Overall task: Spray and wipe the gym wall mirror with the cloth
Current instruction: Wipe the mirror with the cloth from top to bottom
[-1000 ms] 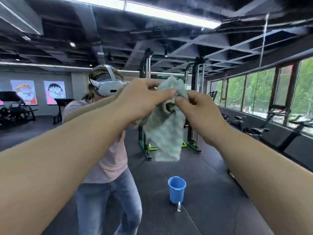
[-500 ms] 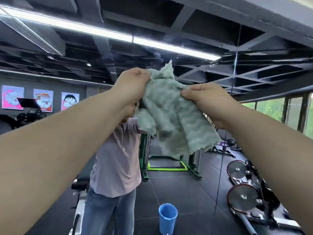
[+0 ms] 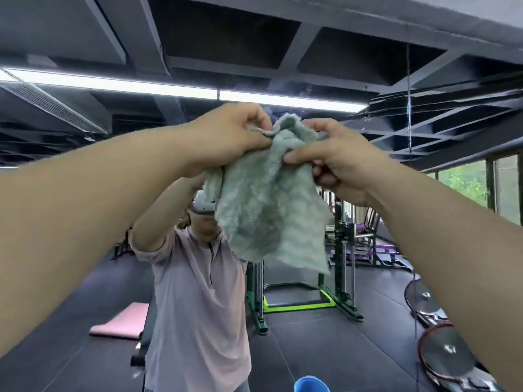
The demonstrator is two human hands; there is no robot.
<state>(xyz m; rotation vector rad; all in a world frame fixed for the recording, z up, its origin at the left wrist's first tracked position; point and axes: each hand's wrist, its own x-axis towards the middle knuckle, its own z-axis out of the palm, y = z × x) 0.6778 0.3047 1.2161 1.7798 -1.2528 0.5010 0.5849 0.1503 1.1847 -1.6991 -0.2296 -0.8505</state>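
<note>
We've got both arms raised. Our left hand (image 3: pixel 226 137) and right hand (image 3: pixel 336 162) each pinch the top edge of the green cloth (image 3: pixel 268 210), and its lower edges hang free in front of the mirror (image 3: pixel 297 349). We can't tell if it touches the glass. Straight below the cloth, a blue bucket (image 3: pixel 311 385) just pokes in, contents not visible. Past the cloth it's reflected open floor, with a pink mat (image 3: pixel 119 321) lower left and a rack (image 3: pixel 342 264) behind.

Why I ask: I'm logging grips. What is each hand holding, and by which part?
Both hold the green cloth by its bunched top edge: the left hand grips one side, the right hand pinches the other; the rest hangs free.
</note>
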